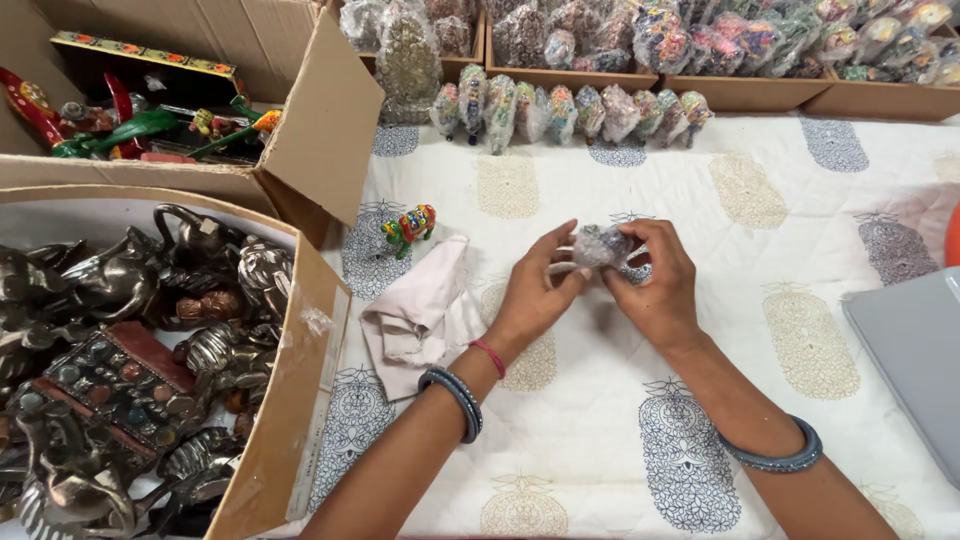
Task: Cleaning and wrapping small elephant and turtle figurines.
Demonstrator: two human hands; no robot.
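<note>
Both hands meet over the middle of the printed white cloth (760,330). My left hand (535,290) and my right hand (655,285) together hold a small figurine wrapped in clear bubble wrap (600,245), fingers closed around it. What is inside the wrap is too blurred to tell. A small painted elephant figurine (410,228) stands on the cloth to the left of my left hand. A crumpled pale pink rag (420,315) lies just below the elephant, beside my left wrist.
A cardboard box (290,420) of dark metal figurines sits at the left. Another open box (325,130) behind it holds colourful painted pieces. A row of wrapped figurines (570,112) stands at the far edge before wooden trays (740,92). A grey flat object (915,350) lies right.
</note>
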